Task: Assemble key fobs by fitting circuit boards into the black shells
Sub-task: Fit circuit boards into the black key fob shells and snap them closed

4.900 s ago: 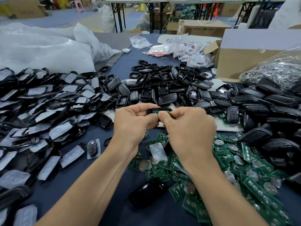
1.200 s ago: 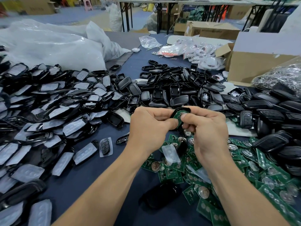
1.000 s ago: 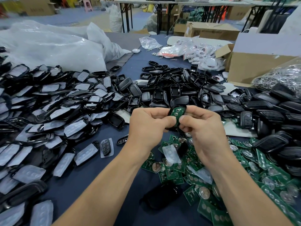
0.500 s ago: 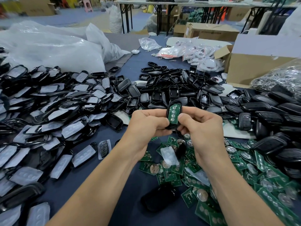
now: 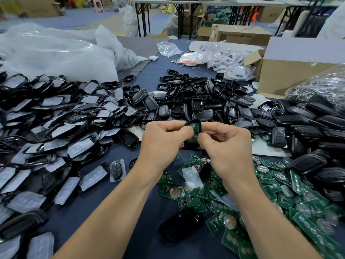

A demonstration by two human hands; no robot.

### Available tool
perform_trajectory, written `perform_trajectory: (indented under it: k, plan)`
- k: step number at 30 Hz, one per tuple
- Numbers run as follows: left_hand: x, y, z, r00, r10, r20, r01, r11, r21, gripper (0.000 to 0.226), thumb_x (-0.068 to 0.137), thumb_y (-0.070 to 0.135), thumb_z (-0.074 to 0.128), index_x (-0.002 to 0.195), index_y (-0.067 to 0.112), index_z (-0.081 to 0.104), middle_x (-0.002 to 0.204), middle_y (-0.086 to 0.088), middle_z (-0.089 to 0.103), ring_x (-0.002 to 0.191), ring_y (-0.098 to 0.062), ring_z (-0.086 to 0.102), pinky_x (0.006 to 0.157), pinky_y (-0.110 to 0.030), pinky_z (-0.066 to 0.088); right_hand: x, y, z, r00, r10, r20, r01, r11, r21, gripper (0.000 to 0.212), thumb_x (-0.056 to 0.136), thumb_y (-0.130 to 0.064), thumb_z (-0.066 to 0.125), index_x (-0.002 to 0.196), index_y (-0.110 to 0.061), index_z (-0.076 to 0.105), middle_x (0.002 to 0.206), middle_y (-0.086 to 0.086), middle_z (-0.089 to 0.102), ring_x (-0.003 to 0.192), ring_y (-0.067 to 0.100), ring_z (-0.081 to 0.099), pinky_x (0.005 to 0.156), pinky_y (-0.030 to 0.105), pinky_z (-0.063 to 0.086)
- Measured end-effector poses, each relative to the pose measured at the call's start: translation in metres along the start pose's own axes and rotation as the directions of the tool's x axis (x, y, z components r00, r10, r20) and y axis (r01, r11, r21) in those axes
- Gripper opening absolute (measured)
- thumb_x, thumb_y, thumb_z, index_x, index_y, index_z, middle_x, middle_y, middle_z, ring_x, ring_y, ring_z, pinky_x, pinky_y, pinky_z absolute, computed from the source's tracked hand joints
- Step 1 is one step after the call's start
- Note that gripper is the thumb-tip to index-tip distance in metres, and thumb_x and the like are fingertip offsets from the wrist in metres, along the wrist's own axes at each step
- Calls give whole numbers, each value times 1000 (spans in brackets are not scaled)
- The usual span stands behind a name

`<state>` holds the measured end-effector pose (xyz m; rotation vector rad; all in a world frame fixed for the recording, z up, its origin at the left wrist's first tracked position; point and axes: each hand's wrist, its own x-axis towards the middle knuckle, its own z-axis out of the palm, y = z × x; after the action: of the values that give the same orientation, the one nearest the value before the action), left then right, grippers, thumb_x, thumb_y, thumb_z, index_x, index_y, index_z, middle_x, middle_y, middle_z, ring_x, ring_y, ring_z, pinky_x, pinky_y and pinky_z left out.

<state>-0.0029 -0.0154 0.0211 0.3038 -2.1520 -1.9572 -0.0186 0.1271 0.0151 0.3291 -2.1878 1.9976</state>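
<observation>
Black shell (image 5: 193, 121) with circuit board (image 5: 195, 129), mostly hidden, pinched by left hand (image 5: 162, 143) and right hand (image 5: 226, 146)

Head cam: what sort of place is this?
Probably a small factory or assembly workshop. Heaps of black shells and loose green circuit boards cover the table, with cardboard boxes and bulk plastic bags behind. The left hand and right hand pinch a held shell with a board in it.

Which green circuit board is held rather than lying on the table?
The board in the black shell pinched between left hand and right hand; the other boards lie loose.
</observation>
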Motion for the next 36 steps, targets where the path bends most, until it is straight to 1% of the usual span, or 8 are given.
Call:
perform_trajectory:
  k: [9,15,18,21,24,28,31,36]
  plan:
    - [0,-4,1,990,103,-97,-102,995,14,11,73,19,86,67,28,83,52,8,65,47,-5,51,48,-19,42,0,-1,-1,998,23,50,-24,999,27,32,74,-8,69,85,-34,84,63,0,72,55,11,57,53,26,49]
    - [7,-1,-13,992,17,-122,-13,1000,29,7,75,28,82,69,30,82,58,3,65,54,-12,50,53,-27,45,-2,2,10,985,128,120,-107,981,-163,20,85,-21,70,81,-38,81,62,-3,72,54,10,62,57,30,53]
    - [17,4,-31,952,-119,-282,75,984,-162,24,85,19,77,61,22,78,68,-5,72,63,-20,61,60,-33,54,-4,2,19,973,140,186,-74,943,-325,25,90,-17,70,90,-39,80,76,-18,76,65,1,70,62,14,55]
    - [27,9,-60,877,-271,-397,42,866,-499,24,97,15,62,76,7,70,64,-9,71,53,-21,63,47,-24,52,-1,-1,38,949,160,273,-31,905,-424,26,94,-15,67,106,-33,80,89,-21,75,72,1,70,58,7,51]
    - [32,10,-83,785,-363,-501,-71,752,-655,22,99,15,50,81,5,53,54,-6,61,38,-14,50,36,-18,36,5,-7,65,925,130,356,88,840,-536,27,96,-17,63,113,-30,79,94,-15,76,70,5,67,63,13,52]
    - [35,9,-98,688,-385,-615,-174,735,-655,23,94,11,48,72,12,44,45,0,51,35,-13,33,37,-19,23,14,-13,107,915,27,403,235,776,-585,31,93,-25,67,124,-25,74,118,4,71,112,22,62,100,33,49]
    - [37,7,-102,652,-388,-652,-184,752,-633,22,91,9,49,70,9,46,44,-1,52,34,-15,32,37,-19,23,14,-14,132,876,93,473,284,694,-662,45,92,-38,70,135,-26,64,126,9,63,118,29,57,102,38,48]
    - [39,6,-103,662,-416,-624,-167,729,-664,21,93,7,48,72,9,48,46,-1,54,37,-14,39,37,-19,28,13,-17,130,888,63,456,290,691,-662,40,80,-10,71,116,-27,73,115,-1,68,107,28,64,91,41,56]
